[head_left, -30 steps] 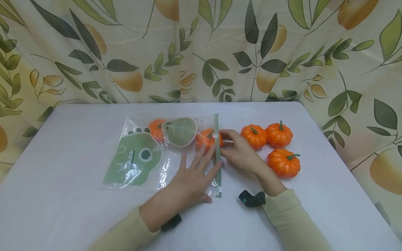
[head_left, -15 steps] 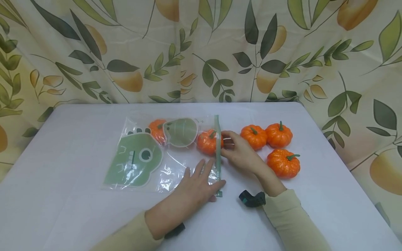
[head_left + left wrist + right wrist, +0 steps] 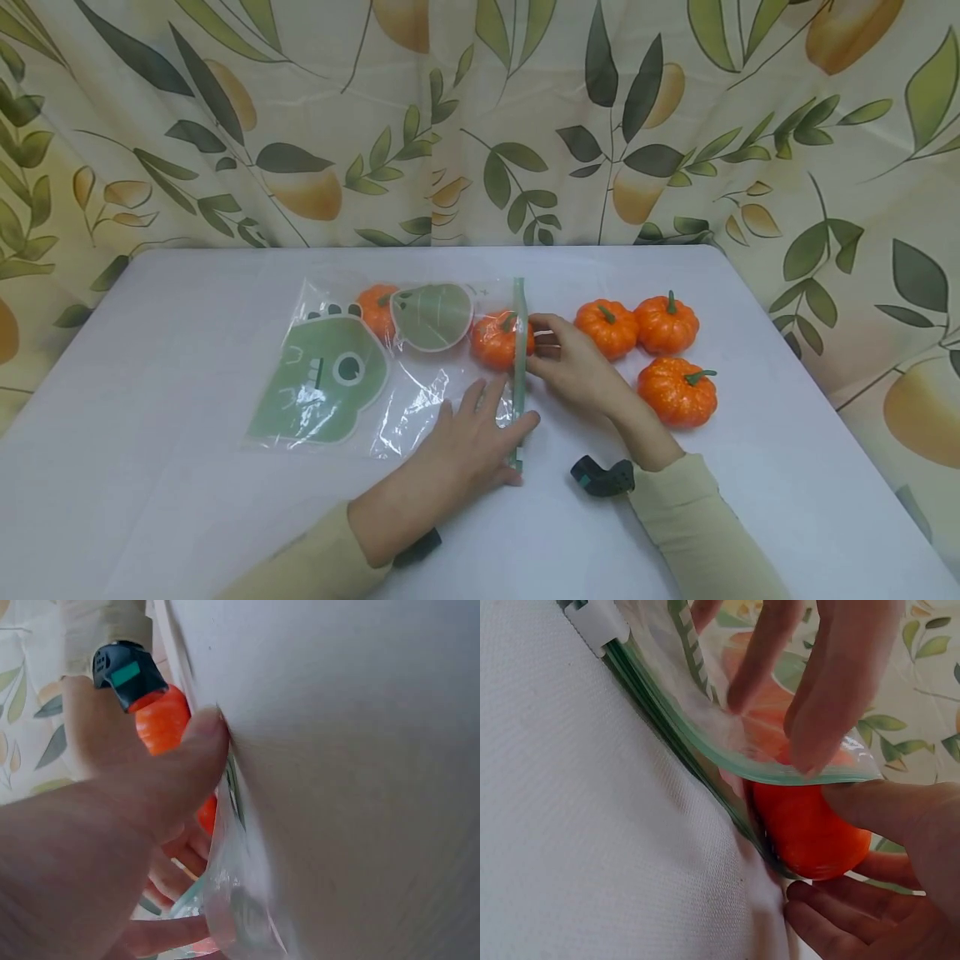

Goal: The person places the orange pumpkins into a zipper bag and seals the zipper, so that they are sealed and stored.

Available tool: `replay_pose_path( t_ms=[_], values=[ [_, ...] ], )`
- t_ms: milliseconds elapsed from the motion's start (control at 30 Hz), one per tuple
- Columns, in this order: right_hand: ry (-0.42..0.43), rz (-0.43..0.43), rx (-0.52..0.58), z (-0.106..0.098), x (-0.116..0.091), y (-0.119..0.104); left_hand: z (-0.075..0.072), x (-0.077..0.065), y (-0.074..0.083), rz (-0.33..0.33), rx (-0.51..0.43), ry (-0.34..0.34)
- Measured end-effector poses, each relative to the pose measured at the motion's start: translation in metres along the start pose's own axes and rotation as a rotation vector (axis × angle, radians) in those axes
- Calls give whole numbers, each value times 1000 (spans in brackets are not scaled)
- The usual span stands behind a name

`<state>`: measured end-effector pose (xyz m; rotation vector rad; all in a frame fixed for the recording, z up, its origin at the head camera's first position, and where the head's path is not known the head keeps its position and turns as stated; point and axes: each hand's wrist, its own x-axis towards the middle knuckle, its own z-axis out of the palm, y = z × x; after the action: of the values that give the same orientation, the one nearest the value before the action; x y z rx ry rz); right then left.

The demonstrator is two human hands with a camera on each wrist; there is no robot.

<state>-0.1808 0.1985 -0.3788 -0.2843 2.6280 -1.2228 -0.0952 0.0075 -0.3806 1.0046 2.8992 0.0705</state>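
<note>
A clear zip bag (image 3: 322, 392) with green dinosaur prints lies flat on the table, its green-edged mouth facing right. One orange toy pumpkin (image 3: 375, 308) is inside, behind the prints. A second pumpkin (image 3: 493, 340) sits at the mouth, mostly under the film. My right hand (image 3: 573, 362) holds this one from the right, thumb on one side and fingers on the other; in the right wrist view the pumpkin (image 3: 810, 829) bulges out of the parted opening. My left hand (image 3: 453, 450) rests with spread fingers on the bag's near corner, by the zip strip (image 3: 519, 392).
Three more orange pumpkins stand right of the bag: one (image 3: 606, 328) just behind my right hand, one (image 3: 667, 322) at the back, one (image 3: 677, 392) by the right forearm. A white cloth (image 3: 165, 350) covers the table, and a leaf-patterned curtain (image 3: 480, 125) hangs behind.
My left hand has slid back toward me, off the film near the pumpkin at the mouth, to the bag's near corner. The right hand stays almost still on that pumpkin.
</note>
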Motion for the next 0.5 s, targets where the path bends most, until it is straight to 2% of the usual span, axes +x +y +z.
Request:
replay_pose_path(
  t_ms=[67,300,500],
  values=[
    [4,2,-2,0,0,-1,0,-1,-1,0,14,-2],
    [10,-14,5,-1,0,1,0,-4,4,60,216,-31],
    [3,-25,4,-9,-2,4,-1,-3,8,97,164,-22]
  ],
)
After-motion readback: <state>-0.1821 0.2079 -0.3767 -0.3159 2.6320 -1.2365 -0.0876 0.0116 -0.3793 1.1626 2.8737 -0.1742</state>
